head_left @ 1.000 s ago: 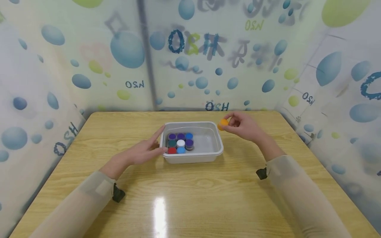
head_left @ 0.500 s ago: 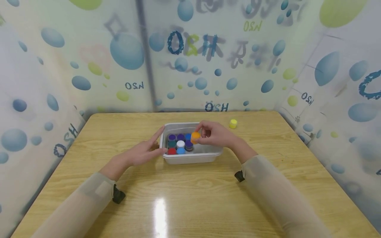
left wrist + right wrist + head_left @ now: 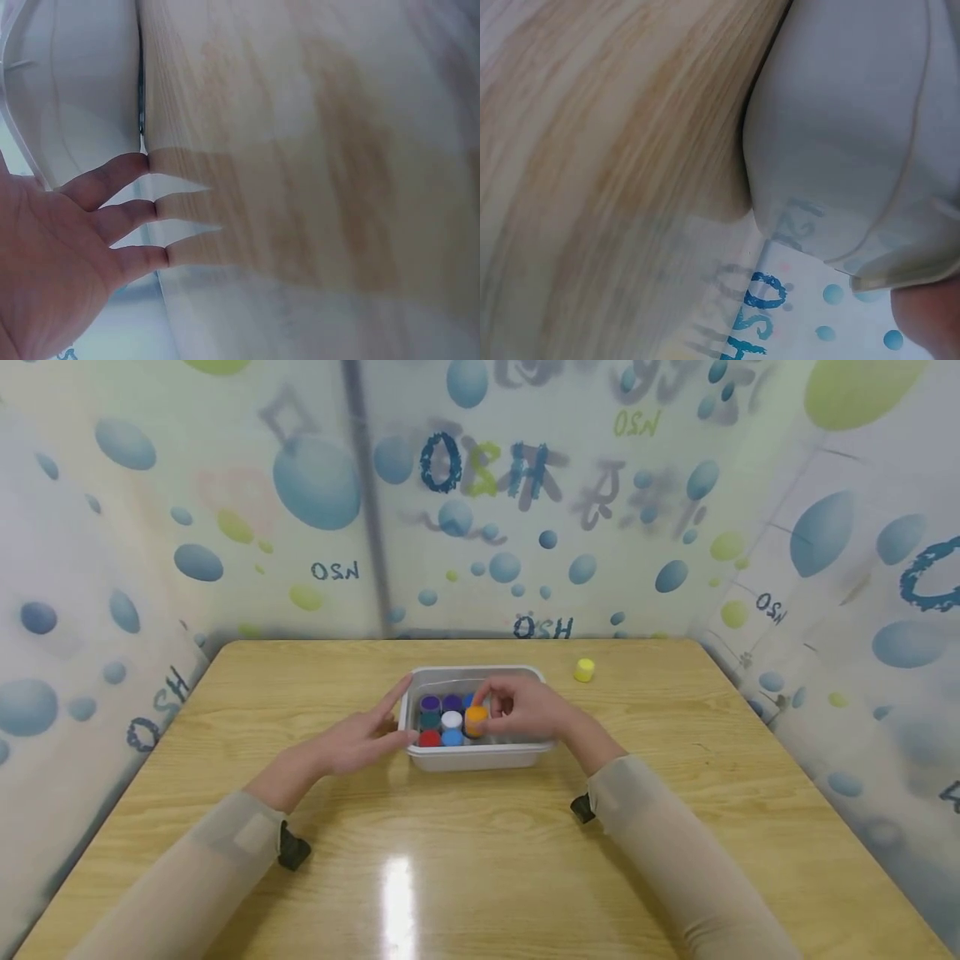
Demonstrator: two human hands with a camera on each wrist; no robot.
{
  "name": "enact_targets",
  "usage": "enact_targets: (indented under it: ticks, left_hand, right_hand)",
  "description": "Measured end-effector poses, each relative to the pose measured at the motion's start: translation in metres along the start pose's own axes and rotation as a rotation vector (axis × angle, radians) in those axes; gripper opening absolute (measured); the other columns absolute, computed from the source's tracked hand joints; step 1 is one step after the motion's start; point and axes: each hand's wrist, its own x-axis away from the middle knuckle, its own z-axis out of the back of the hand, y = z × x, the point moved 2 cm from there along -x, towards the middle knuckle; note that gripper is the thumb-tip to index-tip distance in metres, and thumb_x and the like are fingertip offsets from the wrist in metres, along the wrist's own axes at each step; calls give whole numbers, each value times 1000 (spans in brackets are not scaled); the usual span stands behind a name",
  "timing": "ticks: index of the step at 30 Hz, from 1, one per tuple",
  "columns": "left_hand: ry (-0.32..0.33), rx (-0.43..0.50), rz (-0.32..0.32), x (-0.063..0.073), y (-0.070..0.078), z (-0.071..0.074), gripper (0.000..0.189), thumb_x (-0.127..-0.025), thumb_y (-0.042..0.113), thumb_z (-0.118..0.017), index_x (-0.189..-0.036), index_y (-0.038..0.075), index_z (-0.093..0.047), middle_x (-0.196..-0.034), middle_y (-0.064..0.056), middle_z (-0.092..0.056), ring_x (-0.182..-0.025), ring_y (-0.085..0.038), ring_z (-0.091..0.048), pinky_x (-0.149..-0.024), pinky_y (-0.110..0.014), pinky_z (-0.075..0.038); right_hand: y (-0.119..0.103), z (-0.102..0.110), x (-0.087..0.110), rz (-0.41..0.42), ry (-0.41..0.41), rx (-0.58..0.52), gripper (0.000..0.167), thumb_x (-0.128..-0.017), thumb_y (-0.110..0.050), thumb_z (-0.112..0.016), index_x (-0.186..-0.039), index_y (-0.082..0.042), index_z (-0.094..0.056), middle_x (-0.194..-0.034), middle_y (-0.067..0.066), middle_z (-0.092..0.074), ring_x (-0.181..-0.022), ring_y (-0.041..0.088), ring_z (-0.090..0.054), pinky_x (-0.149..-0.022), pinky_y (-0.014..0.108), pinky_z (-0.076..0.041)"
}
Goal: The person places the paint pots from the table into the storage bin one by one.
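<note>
Small jars with coloured lids fill the left part of a light grey plastic tub (image 3: 483, 760). My right hand (image 3: 528, 706) reaches over the tub and pinches an orange jar (image 3: 476, 721) between thumb and fingers. It overlaps the spot beside the white-lidded jar (image 3: 452, 720), covering a purple-lidded jar there. Spread along the tub's left end, my left hand (image 3: 352, 743) has its index finger and thumb at the rim. In the left wrist view its other fingers (image 3: 124, 219) reach down to the tabletop. The right wrist view shows mostly the tub's outer wall (image 3: 840, 135).
A yellow jar (image 3: 584, 670) stands alone on the wooden table (image 3: 480, 860), behind and right of the tub. Patterned sheets (image 3: 465, 552) rise along the table's back and sides.
My right hand has carried the orange jar leftward from beyond the tub's right rim to over the jars inside. The yellow jar has come into sight. My left hand stays put.
</note>
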Motion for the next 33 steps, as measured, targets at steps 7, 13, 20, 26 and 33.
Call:
enact_targets:
  ticks: [7, 13, 20, 26, 33]
  left_hand:
    - [6, -9, 6, 0, -2, 1, 92, -111, 66, -49, -176, 42, 12, -150, -28, -66, -132, -46, -68, -116, -70, -48]
    - [13, -17, 18, 2, 0, 2, 92, -111, 66, -50, -176, 43, 11, -149, -27, -67, -128, -42, -70, -115, -69, -49]
    - [7, -17, 18, 1, 0, 1, 93, -111, 64, -52, -176, 41, 10, -136, -19, -73, -110, -28, -72, -106, -60, -55]
    - [5, -15, 13, -1, -1, 0, 93, -111, 64, -51, -176, 41, 10, -142, -22, -71, -123, -36, -72, -112, -65, -52]
    - [4, -9, 16, 0, 2, 0, 93, -111, 64, -51, -177, 40, 9, -144, -23, -71, -122, -34, -72, -112, -65, -52]
  right_hand:
    - [-5, -1, 0, -78, -98, 147, 26, -97, -42, -83, -118, -33, -72, -92, -7, -71, -86, 17, -64, -79, 34, -54]
    - [-6, -2, -4, -93, -170, 254, 23, -100, -39, -81, -121, -36, -73, -97, -10, -74, -91, 14, -67, -86, 34, -56]
    - [-6, -3, -7, -122, -230, 284, 23, -103, -32, -80, -125, -34, -75, -100, -10, -76, -94, 12, -69, -92, 35, -58]
    - [-6, -4, -5, -128, -240, 293, 24, -103, -29, -79, -127, -34, -75, -101, -11, -76, -94, 10, -70, -93, 35, -59]
    - [-6, -4, -5, -130, -244, 285, 22, -104, -31, -79, -125, -34, -78, -101, -11, -77, -94, 10, -70, -93, 35, -59]
